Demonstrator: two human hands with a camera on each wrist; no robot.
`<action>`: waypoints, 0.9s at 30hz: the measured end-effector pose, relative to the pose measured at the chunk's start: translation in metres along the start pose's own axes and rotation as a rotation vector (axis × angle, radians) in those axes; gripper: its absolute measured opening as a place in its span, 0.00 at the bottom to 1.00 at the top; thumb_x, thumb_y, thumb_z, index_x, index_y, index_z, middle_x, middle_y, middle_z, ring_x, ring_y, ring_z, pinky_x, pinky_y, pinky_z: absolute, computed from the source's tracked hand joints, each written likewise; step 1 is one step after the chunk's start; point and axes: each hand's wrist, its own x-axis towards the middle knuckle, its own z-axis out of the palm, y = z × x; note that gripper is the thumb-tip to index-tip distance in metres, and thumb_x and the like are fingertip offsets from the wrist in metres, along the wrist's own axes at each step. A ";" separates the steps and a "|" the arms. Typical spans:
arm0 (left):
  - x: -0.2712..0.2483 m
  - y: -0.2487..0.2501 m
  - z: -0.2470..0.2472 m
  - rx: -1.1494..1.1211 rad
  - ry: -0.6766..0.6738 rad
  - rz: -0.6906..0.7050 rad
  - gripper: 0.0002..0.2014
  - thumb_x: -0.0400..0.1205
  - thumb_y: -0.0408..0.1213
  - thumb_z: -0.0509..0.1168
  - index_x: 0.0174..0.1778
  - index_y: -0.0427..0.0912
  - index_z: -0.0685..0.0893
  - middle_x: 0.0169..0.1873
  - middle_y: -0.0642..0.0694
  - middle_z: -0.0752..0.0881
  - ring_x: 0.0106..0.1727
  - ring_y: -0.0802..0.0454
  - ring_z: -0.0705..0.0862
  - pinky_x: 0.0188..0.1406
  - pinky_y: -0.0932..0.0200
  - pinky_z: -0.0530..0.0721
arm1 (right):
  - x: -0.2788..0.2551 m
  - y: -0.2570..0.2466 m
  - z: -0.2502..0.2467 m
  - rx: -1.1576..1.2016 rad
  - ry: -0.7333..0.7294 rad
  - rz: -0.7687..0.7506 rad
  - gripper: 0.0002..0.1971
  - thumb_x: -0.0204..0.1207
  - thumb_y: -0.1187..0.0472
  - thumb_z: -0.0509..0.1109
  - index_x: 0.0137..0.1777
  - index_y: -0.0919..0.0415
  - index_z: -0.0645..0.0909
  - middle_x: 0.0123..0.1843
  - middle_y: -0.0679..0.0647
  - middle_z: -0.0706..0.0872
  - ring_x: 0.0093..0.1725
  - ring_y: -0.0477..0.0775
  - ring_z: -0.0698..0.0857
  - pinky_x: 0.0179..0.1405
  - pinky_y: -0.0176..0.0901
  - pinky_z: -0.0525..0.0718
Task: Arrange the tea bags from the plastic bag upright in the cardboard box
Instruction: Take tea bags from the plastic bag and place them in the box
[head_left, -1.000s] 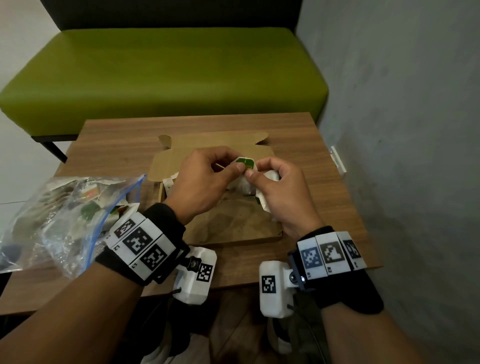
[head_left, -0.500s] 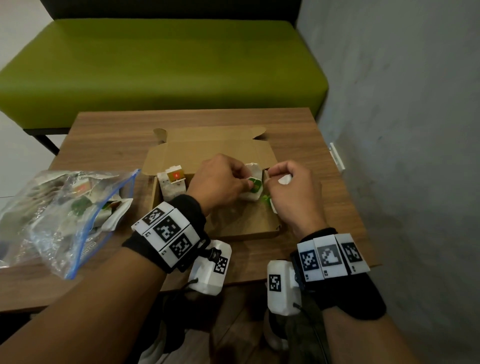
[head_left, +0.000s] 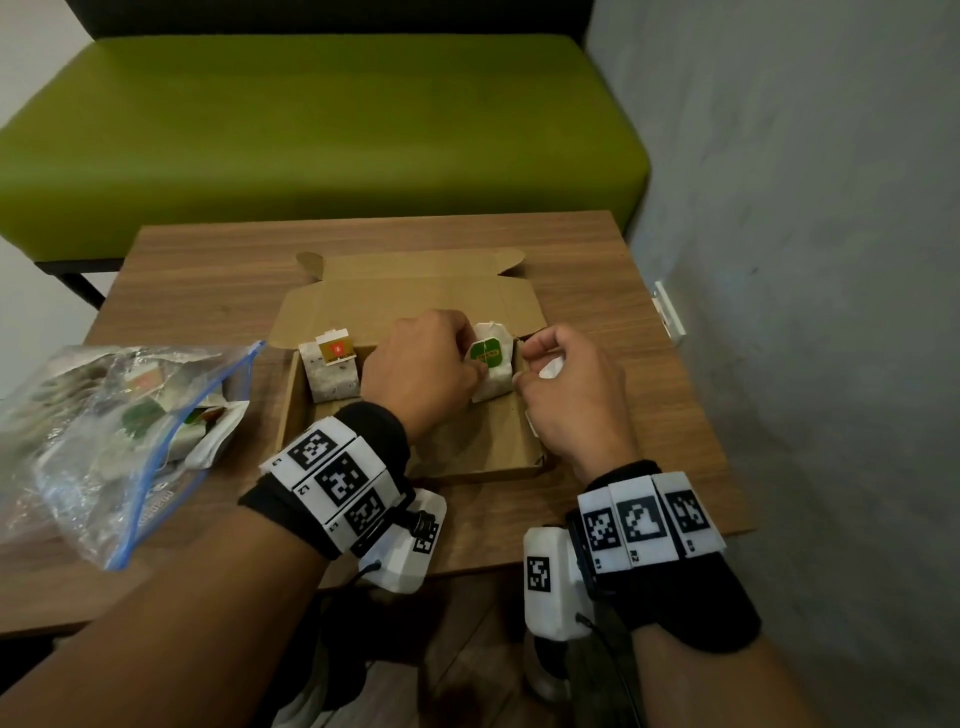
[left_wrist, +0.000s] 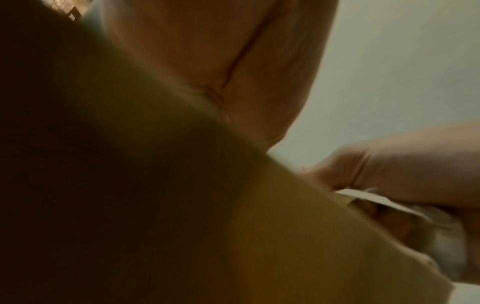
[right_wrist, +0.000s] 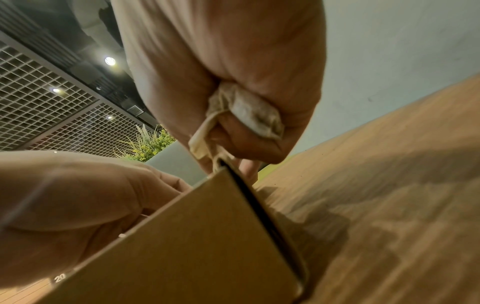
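Observation:
The open cardboard box (head_left: 415, 457) lies in the middle of the wooden table. A tea bag with a red and yellow tag (head_left: 332, 371) stands upright in its back left corner. A tea bag with a green tag (head_left: 492, 364) stands upright near the box's right wall. My left hand (head_left: 474, 364) pinches its left edge. My right hand (head_left: 524, 364) hovers at the box's right wall, fingers curled round another crumpled tea bag (right_wrist: 254, 117). In the left wrist view my palm fills most of the frame, which is dark. The clear plastic bag (head_left: 104, 415) with several tea bags lies to the left.
A green bench (head_left: 322, 119) stands behind the table (head_left: 208, 270). A grey wall (head_left: 805, 260) runs close along the right side, with a white fitting (head_left: 668, 310) near the table's edge. The box lid (head_left: 415, 296) is folded back behind the box.
Both hands came down from above the box, bringing the green-tagged tea bag with them. It now stands upright inside, by the right wall.

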 end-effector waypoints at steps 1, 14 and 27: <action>-0.001 0.000 0.000 0.024 -0.006 0.002 0.10 0.78 0.50 0.73 0.50 0.52 0.82 0.45 0.51 0.86 0.46 0.52 0.84 0.44 0.51 0.87 | 0.000 0.000 0.000 0.000 -0.001 0.000 0.12 0.78 0.64 0.76 0.56 0.48 0.82 0.55 0.45 0.85 0.56 0.45 0.83 0.42 0.29 0.77; 0.000 -0.002 0.002 0.092 0.022 0.023 0.03 0.81 0.44 0.70 0.42 0.52 0.84 0.41 0.51 0.85 0.42 0.52 0.84 0.42 0.54 0.86 | -0.001 0.000 -0.001 0.005 -0.003 0.001 0.12 0.78 0.63 0.76 0.57 0.49 0.82 0.55 0.45 0.84 0.55 0.45 0.83 0.40 0.29 0.77; 0.005 -0.006 0.006 0.074 -0.029 -0.029 0.10 0.76 0.49 0.75 0.44 0.48 0.85 0.42 0.49 0.86 0.41 0.53 0.83 0.39 0.56 0.84 | -0.001 -0.001 -0.002 0.005 -0.031 0.000 0.12 0.78 0.63 0.76 0.58 0.49 0.82 0.56 0.44 0.84 0.55 0.44 0.82 0.38 0.28 0.76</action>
